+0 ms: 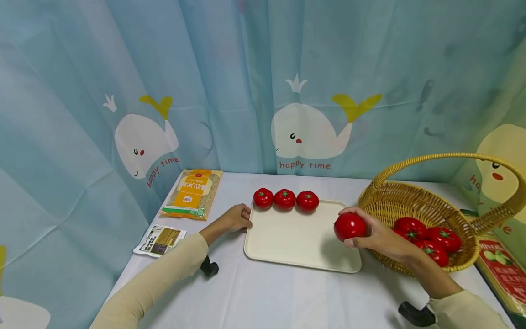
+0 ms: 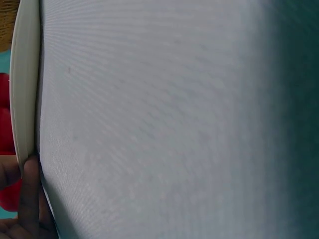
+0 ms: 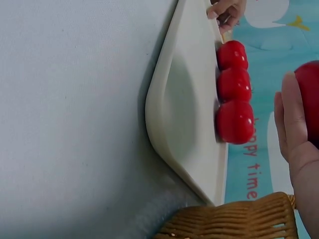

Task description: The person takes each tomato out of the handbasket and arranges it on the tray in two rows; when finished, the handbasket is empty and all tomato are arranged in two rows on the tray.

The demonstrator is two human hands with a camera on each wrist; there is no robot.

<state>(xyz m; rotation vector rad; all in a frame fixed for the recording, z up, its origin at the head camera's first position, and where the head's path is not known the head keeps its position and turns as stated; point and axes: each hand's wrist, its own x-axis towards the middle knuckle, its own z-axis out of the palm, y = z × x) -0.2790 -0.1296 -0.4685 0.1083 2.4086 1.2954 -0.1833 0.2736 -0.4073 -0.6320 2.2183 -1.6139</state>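
A cream rectangular tray (image 1: 296, 237) lies on the white-covered table. Three red tomatoes (image 1: 285, 199) form a row along its far edge, from the left corner toward the middle. With thumb above and fingers beneath, my left hand (image 1: 235, 218) pinches the tray's left rim (image 2: 25, 99). Over the tray's right part, my right hand (image 1: 376, 235) holds another tomato (image 1: 349, 226) between thumb and fingers, its shadow falling on the tray. To the right stands a wicker basket (image 1: 415, 196) with a tall handle, holding several tomatoes (image 1: 444, 239); my right forearm passes in front of it.
A yellow bag of grain (image 1: 192, 194) and a small white-edged packet (image 1: 160, 240) lie on the left side of the table. A red and green package (image 1: 503, 269) is partly behind the basket at right. A blue whale-print curtain (image 1: 230, 91) hangs behind the table.
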